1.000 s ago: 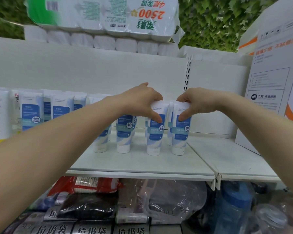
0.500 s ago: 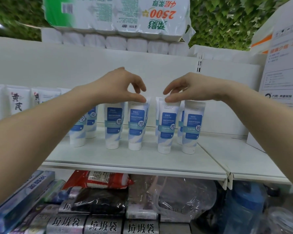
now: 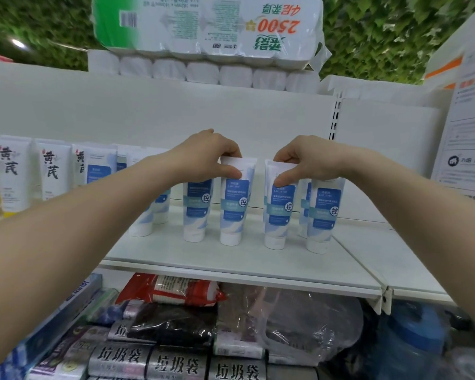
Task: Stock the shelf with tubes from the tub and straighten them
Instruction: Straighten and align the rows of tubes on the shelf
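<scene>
Both hands pinch tube tops: left hand (image 3: 209,157) grips one blue-and-white tube (image 3: 235,201), right hand (image 3: 302,160) its neighbour (image 3: 279,207). Each tube stands upright, cap down, directly below its hand, near the shelf's (image 3: 244,259) front edge.

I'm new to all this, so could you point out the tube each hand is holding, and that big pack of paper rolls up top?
Left-hand tube (image 3: 234,204), head view, on its blue label.
Right-hand tube (image 3: 279,208), head view, on its blue label.
Roll pack (image 3: 209,26), head view, on the printed wrapper's middle.
</scene>
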